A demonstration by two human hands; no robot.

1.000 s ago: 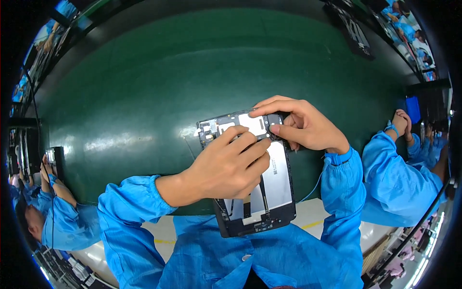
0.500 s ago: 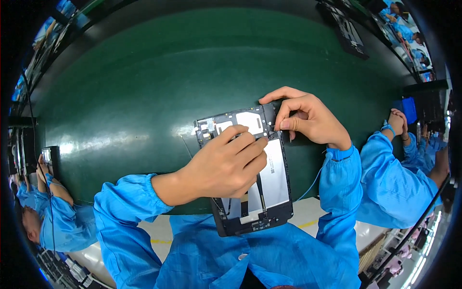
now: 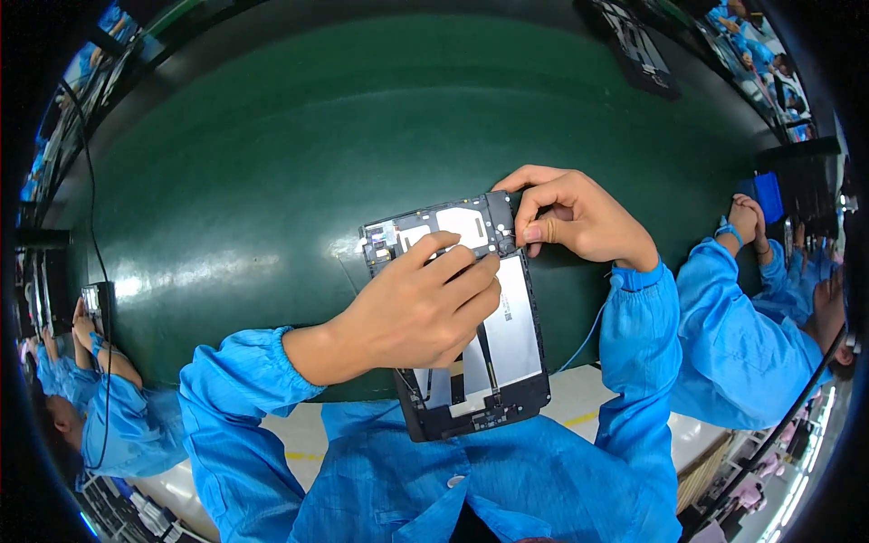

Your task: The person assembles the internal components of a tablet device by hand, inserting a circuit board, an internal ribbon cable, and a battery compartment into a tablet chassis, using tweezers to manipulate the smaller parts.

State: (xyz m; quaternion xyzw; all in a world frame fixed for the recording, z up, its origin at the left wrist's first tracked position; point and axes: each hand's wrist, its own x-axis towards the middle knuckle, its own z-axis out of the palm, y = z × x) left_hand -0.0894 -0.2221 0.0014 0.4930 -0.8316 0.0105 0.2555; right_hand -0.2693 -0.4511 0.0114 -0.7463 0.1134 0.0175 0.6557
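An opened tablet (image 3: pixel 511 339) with its back cover off lies on the green table (image 3: pixel 272 181), its near end hanging over the table's front edge. Silver battery plates and a dark circuit board show inside. My left hand (image 3: pixel 421 308) rests flat on the tablet's middle, with the fingertips pressing on the board near the top. My right hand (image 3: pixel 579 217) pinches the tablet's top right corner between thumb and fingers. Both sleeves are blue. What lies under my left palm is hidden.
A blue-sleeved person (image 3: pixel 751 308) works at my right, and another person (image 3: pixel 81 398) at my left. A thin blue cord (image 3: pixel 584 335) runs from my right wrist. Dark trays (image 3: pixel 638 45) sit at the table's far right edge.
My right hand slid from over the tablet's top edge to its top right corner. My left hand and the tablet stayed almost still.
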